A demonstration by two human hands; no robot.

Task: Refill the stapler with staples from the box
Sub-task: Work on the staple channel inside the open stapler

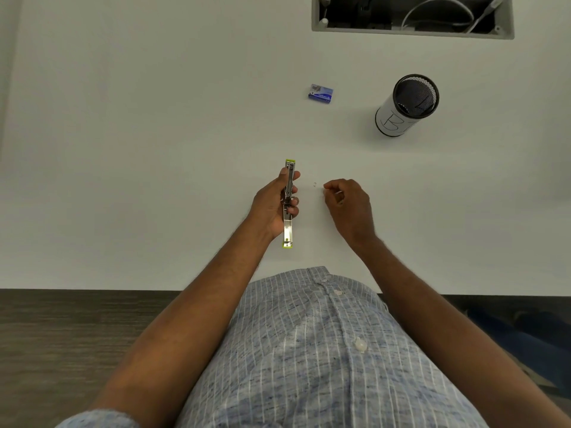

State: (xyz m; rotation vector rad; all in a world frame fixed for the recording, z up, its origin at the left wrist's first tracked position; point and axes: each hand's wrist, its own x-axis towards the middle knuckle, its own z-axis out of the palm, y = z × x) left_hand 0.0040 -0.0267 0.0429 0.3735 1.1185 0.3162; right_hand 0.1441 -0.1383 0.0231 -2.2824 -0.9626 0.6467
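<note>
At a white desk, a person in a striped blue shirt is working through a stapler refill, with the lime-trimmed stapler swung fully open and lying lengthwise at the centre of the frame. The left hand is wrapping its fingers and thumb around the stapler's middle, keeping the metal staple channel facing up, with the green ends sticking out above and below the grip. Just to the right, the right hand is hovering low over the desk with its fingers curled inward as if pinching; whether it is actually holding staples is too small to tell. A tiny loose staple fragment is lying on the desk between the two hands, near the right fingertips but apart from them. The blue staple box is sitting well away in the upper centre, and whether it is open cannot be made out; a black mesh pen cup with a white paper label is standing to its right, below a cable cutout at the top edge. The step appears to be loading: it would go best with the left hand holding the channel level and steady while a full strip, legs down, is slid in squarely, since the stray fragment alone looks too small to count as a refill.
</note>
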